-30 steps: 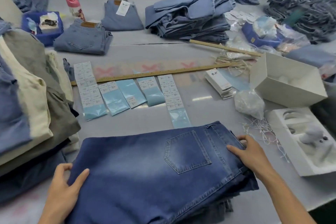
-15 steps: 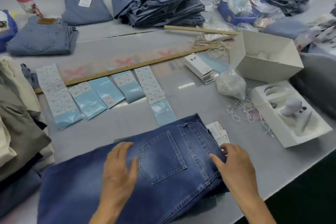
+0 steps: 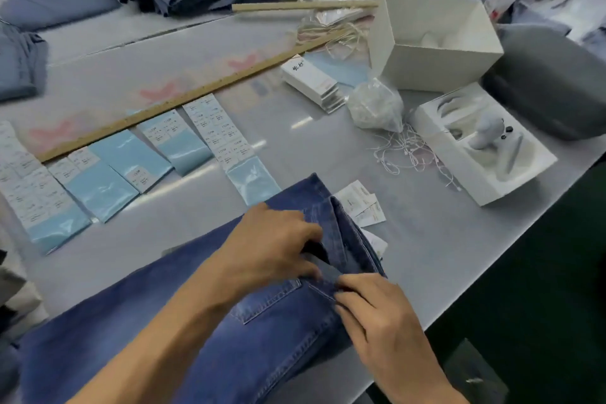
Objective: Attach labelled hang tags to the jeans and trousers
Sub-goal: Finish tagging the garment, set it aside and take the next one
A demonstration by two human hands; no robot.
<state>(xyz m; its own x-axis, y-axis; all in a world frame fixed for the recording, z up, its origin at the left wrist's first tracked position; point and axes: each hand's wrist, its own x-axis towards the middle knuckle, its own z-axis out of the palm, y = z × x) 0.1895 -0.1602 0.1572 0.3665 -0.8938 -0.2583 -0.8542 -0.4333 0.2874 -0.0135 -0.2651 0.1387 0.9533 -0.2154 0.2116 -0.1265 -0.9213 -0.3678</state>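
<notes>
The left hand (image 3: 278, 239) lies on top of the dark blue jeans (image 3: 170, 321). Its fingers are bent and pinch the waistband, pulling it open. The right hand (image 3: 370, 311) is just beside it. Its fingers are curled too and pinch the same waistband from the near side. The jeans lie flat on the grey table (image 3: 426, 256), back pocket up, close to the person.

Just past the waistband lie a few white hang tags (image 3: 362, 205), touching the jeans. They have print on them, but it is too small to read. Farther out lies a stack of white tags (image 3: 311, 82) with dark writing on top that is too blurry to read. Beside it sit a clear plastic bag (image 3: 377, 105) and a tangle of white strings (image 3: 410, 154).

To the left, blue sticker sheets (image 3: 131, 157) with little white labels lie in a row next to a long wooden ruler (image 3: 183, 102). The labels are too small to read. An open white box (image 3: 436, 43) stands on the right.
</notes>
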